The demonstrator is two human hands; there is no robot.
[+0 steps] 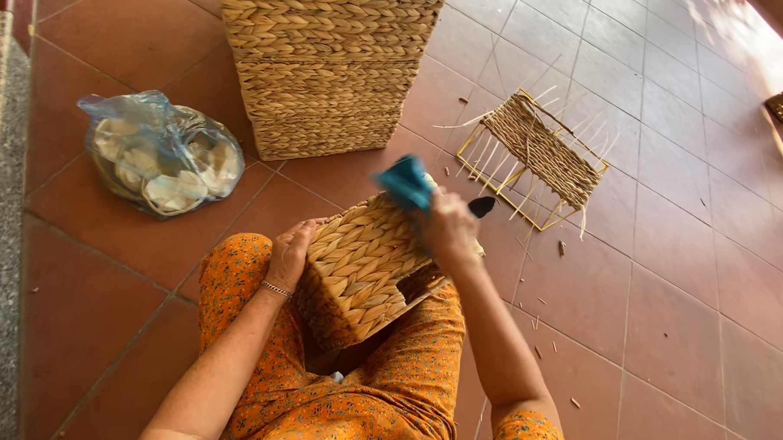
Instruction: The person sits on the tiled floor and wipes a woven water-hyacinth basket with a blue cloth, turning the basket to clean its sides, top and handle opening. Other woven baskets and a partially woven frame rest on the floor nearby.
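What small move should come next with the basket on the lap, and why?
Probably draw the right hand with its blue tool along the basket: the tool sits at the far rim while the left hand steadies the near side.

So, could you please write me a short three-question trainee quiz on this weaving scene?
1. True or false: the left hand rests on the small woven basket.
2. What colour is the tool handle in the right hand?
3. Which lies left of the person: A) plastic bag, B) half-woven frame?

Key: 1 true; 2 blue; 3 A.
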